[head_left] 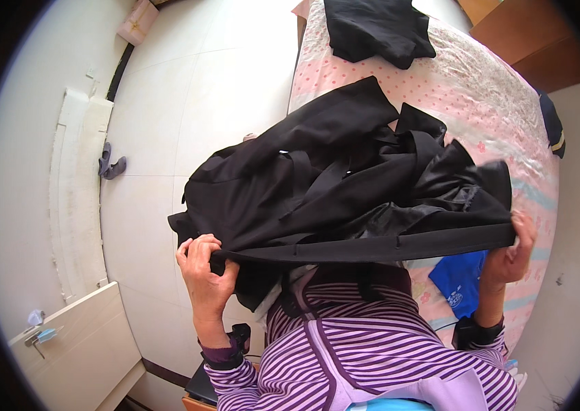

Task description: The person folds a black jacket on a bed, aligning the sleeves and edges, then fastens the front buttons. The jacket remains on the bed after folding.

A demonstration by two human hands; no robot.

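A black jacket [290,180] with a shiny lining spreads in front of my body, partly over the bed. Its front edge [346,248], with buttonholes in it, is stretched nearly straight between my hands. At the left end my left hand [206,269] pinches the cloth between thumb and fingers. My right hand [516,249] grips the other end of that edge, its fingertips partly hidden by the fabric. A sleeve [341,108] lies across the top of the jacket, towards the bed's far end.
Another black garment [380,31] lies farther up on the bed's pink patterned sheet [475,108]. A blue cloth [457,282] bearing writing is beside my right forearm. Dark shoes [111,163] stand on the floor by the left wall. A cream door [79,339] is at lower left.
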